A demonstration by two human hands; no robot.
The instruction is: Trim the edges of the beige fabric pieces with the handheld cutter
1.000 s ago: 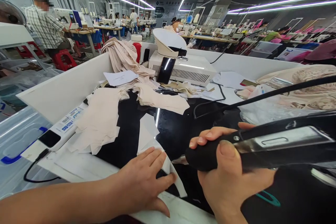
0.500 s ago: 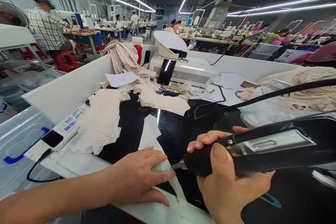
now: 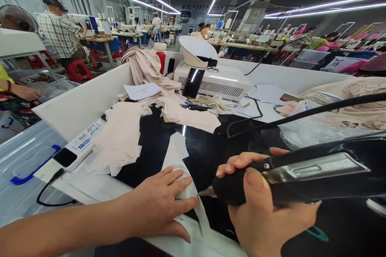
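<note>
My left hand (image 3: 164, 200) lies flat with its fingers spread, pressing a pale, pointed sheet (image 3: 176, 148) onto the black work surface (image 3: 205, 148). My right hand (image 3: 265, 200) is wrapped round a black corded hand tool (image 3: 304, 172), which looks like an ultrasonic cutter, with my thumb by its metal trigger plate. Its pointed metal tip (image 3: 206, 192) sits at the sheet's right edge, just beside my left index finger. Below the tip, a narrow pale strip (image 3: 203, 215) curves toward the front edge. My left fingers hide part of the sheet.
Stacked beige fabric pieces (image 3: 119, 134) lie left of centre, with more (image 3: 189, 116) behind. A vented white machine (image 3: 211, 80) and a phone (image 3: 193, 82) stand at the back. The tool's cable (image 3: 316, 112) arches over a plastic bag (image 3: 313, 128). Another person's hand (image 3: 28, 93) shows far left.
The view has turned slightly left, and another person's hand has come in at the left edge. The pale strip below the tip now shows wider. Both my hands keep nearly the same pose.
</note>
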